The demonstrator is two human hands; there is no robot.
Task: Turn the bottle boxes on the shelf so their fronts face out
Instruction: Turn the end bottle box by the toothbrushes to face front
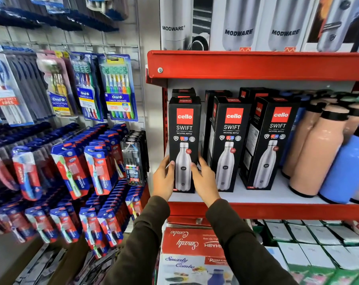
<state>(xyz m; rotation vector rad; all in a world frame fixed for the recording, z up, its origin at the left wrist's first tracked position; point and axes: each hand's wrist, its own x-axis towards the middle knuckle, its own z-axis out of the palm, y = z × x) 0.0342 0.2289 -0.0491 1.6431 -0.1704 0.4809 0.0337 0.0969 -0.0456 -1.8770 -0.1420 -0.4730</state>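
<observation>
Three black bottle boxes with a red logo and a steel bottle picture stand in a row on the red shelf (256, 208). The left box (183, 128), the middle box (229, 140) and the right box (271, 140) show their printed fronts; the middle and right ones are angled a little. More black boxes stand behind them. My left hand (163, 177) holds the left box's lower left edge. My right hand (204, 181) grips its lower right edge, fingers wrapped behind the side.
Peach bottles (316, 153) and a blue bottle (347, 167) stand on the same shelf to the right. White bottle boxes (238, 23) fill the shelf above. Toothbrush packs (117, 89) hang on a grid wall to the left. Boxed goods (191, 249) sit below.
</observation>
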